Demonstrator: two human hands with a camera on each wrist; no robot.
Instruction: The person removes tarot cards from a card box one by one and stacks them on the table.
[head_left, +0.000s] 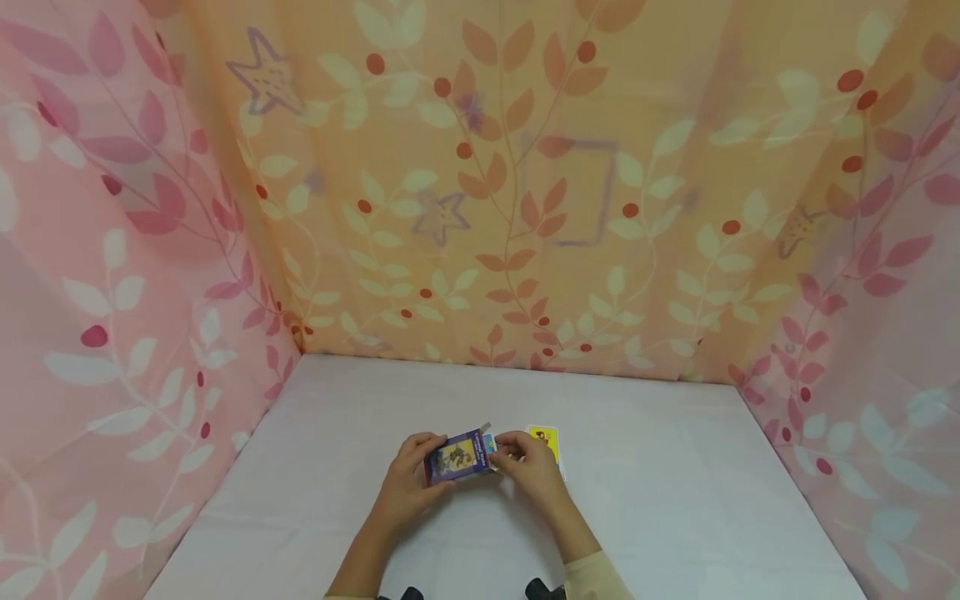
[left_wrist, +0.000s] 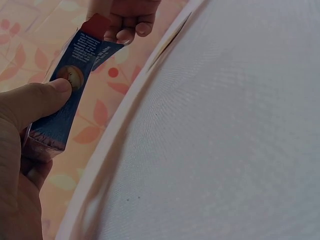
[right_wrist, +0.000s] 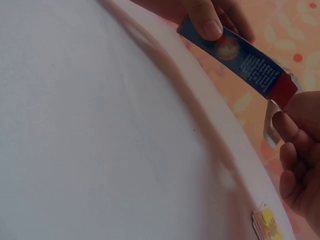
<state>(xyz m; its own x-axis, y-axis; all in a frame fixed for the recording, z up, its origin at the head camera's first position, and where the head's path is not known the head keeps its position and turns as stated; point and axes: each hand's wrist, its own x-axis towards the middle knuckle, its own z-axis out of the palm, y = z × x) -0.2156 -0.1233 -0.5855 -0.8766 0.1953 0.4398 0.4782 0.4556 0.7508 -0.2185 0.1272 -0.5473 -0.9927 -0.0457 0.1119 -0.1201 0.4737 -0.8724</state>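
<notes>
A small dark blue and purple card box (head_left: 456, 457) with a yellow picture on its front is gripped by my left hand (head_left: 411, 477), its thumb pressing one narrow side in the left wrist view. The box tilts, and its open end with a red flap (right_wrist: 283, 90) points toward my right hand (head_left: 534, 467). A light blue card (head_left: 489, 444) sticks out of that end, with the right fingertips pinching at it. Beside and partly behind the right hand lies a stack of cards (head_left: 545, 435) with a yellow face on top; the right wrist view shows its layered edges.
The table (head_left: 337, 417) has a white cloth, slightly wrinkled. Patterned curtains (head_left: 480, 250) stand along its back and both sides. Two black objects (head_left: 545, 589) show at the near edge, between the forearms.
</notes>
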